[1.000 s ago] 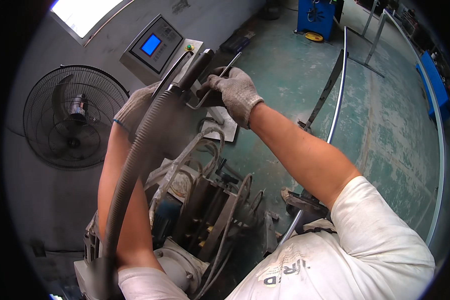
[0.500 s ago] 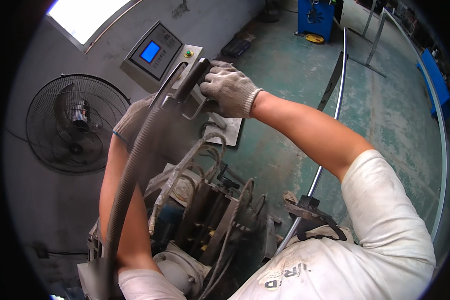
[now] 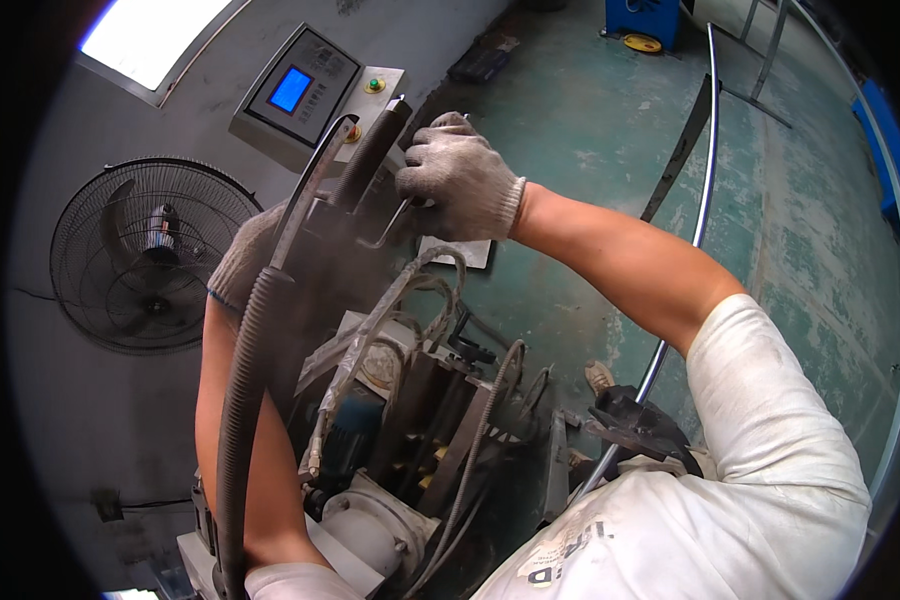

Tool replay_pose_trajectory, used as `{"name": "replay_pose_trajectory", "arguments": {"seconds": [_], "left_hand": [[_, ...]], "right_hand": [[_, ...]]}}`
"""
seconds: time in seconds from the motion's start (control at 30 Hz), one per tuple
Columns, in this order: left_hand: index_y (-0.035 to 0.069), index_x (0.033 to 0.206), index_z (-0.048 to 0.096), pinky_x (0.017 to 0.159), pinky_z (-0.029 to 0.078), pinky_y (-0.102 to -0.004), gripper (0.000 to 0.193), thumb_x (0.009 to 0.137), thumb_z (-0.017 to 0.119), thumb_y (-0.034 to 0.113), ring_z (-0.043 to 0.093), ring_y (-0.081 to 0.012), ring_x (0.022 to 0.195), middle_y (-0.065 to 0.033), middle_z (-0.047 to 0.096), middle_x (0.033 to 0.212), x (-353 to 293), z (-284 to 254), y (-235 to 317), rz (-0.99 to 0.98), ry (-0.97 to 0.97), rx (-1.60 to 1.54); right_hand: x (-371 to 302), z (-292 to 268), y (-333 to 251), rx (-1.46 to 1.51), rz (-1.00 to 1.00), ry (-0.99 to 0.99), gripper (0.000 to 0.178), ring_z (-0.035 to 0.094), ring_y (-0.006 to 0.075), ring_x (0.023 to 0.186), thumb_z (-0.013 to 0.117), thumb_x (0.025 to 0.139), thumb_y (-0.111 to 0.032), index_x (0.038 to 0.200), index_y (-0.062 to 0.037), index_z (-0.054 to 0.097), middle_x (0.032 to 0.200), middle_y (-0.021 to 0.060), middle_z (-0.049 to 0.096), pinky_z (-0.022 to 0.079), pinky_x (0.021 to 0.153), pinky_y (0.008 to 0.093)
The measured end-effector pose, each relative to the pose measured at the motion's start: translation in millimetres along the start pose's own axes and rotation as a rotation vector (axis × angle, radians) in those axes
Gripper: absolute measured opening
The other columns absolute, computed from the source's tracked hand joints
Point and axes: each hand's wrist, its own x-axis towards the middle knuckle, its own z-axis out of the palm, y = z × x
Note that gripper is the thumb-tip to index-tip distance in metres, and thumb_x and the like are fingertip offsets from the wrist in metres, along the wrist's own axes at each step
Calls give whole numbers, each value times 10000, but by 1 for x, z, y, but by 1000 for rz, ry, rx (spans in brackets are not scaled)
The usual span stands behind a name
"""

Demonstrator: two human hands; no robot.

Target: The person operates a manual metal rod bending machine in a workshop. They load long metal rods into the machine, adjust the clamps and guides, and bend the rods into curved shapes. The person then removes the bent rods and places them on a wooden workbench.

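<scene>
Where gloved hands [image 3: 458, 180] grip, handle [image 3: 370, 155] apparently upright

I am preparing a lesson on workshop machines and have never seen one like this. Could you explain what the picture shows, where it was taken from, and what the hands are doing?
The picture comes from a camera worn on the person's head, looking down, so edges bend near the rim. Both hands wear grey knitted work gloves. The right hand grips a thin bent metal lever beside a black cylindrical handle. The left hand rests behind a ribbed black flexible hose. Below stands a grey metal machine with cables and a motor. Behind are a grey control box with a blue screen, a black round floor fan and a green concrete floor.
</scene>
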Motion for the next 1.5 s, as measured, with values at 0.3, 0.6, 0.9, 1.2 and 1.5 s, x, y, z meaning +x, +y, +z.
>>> {"name": "replay_pose_trajectory", "arguments": {"seconds": [0.3, 0.6, 0.9, 1.2, 1.5], "left_hand": [[-8, 1367, 747, 911, 642, -313, 355, 1030, 750, 100, 772, -181, 1074, -99, 799, 1231, -3, 2, 14, -28, -52, -39], [19, 1407, 747, 869, 605, -274, 390, 1124, 716, 285, 740, -102, 1012, -49, 795, 1148, 8, -29, 3, -106, 247, 36], [41, 1181, 782, 747, 558, -305, 267, 1143, 705, 293, 666, -111, 821, -17, 763, 975, -1, -94, -81, 61, 600, 237], [87, 1323, 739, 776, 578, -368, 332, 1128, 716, 354, 723, -231, 886, -84, 776, 1076, -46, -74, -86, 54, 1117, -292], [64, 1336, 784, 849, 610, -436, 328, 1083, 766, 272, 760, -319, 941, -138, 826, 1122, -167, 140, 19, -71, 1331, 99]], "right_hand": [[9, -29, -1, 30, -33, 39, 382, 715, 262, 1115, 880, 850, -544, 857, -171, 799, 1010, 17, 769, 491, 1119, 468], [19, -25, 17, 121, -102, -28, 484, 710, 282, 1130, 859, 852, -647, 856, -165, 811, 999, 29, 773, 562, 1077, 477], [29, -41, 11, 157, -85, -82, 384, 680, 263, 1233, 882, 838, -573, 947, -205, 880, 1047, -4, 801, 616, 1013, 473], [43, -45, -7, -49, 37, -327, 397, 726, 380, 1182, 818, 870, -587, 951, -207, 897, 1004, 84, 836, 544, 1106, 562], [56, -46, -2, -181, 49, -513, 193, 726, 342, 1230, 789, 884, -341, 1051, -298, 876, 1130, 52, 836, 545, 1081, 572]]}}
